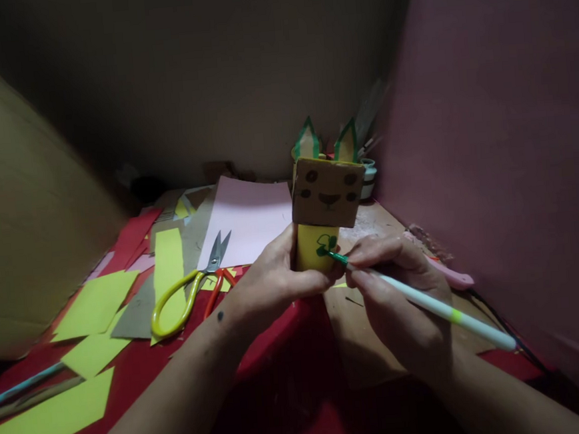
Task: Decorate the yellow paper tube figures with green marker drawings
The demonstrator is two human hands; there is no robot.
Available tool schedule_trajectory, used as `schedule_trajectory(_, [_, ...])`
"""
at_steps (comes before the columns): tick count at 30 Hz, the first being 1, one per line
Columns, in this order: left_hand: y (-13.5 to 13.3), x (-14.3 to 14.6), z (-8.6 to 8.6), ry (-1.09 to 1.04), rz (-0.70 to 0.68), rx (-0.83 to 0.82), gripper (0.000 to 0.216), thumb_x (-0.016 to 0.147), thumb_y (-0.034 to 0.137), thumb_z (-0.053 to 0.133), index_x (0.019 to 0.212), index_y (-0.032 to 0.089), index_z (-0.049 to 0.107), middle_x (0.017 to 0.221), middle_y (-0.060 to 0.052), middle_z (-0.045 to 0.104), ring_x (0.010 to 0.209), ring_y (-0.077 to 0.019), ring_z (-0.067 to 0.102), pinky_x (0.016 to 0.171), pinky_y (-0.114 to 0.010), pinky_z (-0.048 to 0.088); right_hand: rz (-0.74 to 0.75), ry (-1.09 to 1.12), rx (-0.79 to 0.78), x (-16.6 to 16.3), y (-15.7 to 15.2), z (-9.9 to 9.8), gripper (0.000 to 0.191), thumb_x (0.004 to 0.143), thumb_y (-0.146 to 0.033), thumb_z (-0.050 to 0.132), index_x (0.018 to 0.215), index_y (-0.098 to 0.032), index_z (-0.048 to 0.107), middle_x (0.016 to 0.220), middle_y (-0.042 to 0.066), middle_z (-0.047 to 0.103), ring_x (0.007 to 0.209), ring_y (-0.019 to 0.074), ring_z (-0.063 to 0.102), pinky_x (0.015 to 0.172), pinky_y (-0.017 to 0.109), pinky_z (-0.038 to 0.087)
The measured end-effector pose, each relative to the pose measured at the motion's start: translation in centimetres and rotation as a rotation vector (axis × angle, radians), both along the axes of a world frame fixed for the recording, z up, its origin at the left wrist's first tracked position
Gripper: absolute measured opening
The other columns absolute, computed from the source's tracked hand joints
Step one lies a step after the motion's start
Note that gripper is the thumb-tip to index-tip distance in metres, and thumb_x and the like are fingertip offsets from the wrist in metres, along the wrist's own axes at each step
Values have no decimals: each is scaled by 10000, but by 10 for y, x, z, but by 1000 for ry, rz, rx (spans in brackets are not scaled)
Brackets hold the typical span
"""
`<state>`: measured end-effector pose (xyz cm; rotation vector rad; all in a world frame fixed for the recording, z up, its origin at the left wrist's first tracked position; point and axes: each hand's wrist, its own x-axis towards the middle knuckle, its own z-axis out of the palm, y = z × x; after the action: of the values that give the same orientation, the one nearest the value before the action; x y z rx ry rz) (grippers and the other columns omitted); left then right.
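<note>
A small paper cat figure [326, 194] stands upright at the centre, with a brown cardboard head, drawn face, green-edged ears and a yellow body. My left hand [274, 282] is closed round the yellow body from the left. My right hand [400, 295] pinches a pale marker pen [426, 303] whose green tip touches the front of the yellow body, where a green shape is drawn.
Yellow-handled scissors [189, 288] lie left of my left hand beside orange-handled ones [219, 288]. Yellow paper pieces [96, 302], grey card and a pink sheet [250, 220] cover the red surface. Cardboard walls [23, 218] enclose the space on the left and right. A pink tool [454, 276] lies at right.
</note>
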<state>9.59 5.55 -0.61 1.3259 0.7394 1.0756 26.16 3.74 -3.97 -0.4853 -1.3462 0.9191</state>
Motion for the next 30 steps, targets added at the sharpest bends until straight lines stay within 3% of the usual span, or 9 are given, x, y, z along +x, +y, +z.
schedule_trajectory(4, [0, -1, -1, 13, -1, 0, 378, 693, 103, 793, 1015, 189, 615, 946, -30, 677, 842, -202, 625, 734, -321, 478, 36, -4, -6, 1, 1, -1, 171, 903, -109, 689, 926, -277, 711, 739, -22, 613, 583, 131, 523, 527, 260, 452])
schedule_trajectory(11, [-1, 0, -1, -15, 13, -4, 459, 658, 94, 798, 1082, 181, 647, 832, -15, 684, 769, -196, 609, 703, -322, 463, -15, -7, 35, 1, 2, -1, 158, 903, -119, 686, 942, -269, 715, 755, -17, 634, 598, 134, 557, 530, 265, 458])
schedule_trajectory(21, [-1, -1, -1, 4, 5, -25, 447, 688, 123, 805, 1093, 186, 627, 1030, -50, 701, 852, -202, 633, 745, -331, 480, -31, -14, 31, 1, 1, 0, 155, 896, -114, 689, 925, -266, 707, 743, -17, 629, 591, 137, 558, 521, 262, 460])
schedule_trajectory(30, [-1, -2, 0, 18, 18, -9, 437, 683, 113, 800, 1078, 194, 633, 925, -18, 689, 788, -182, 601, 702, -315, 452, -25, -12, 7, -2, -4, 3, 136, 909, -140, 695, 922, -275, 698, 725, -24, 609, 575, 133, 528, 507, 256, 447])
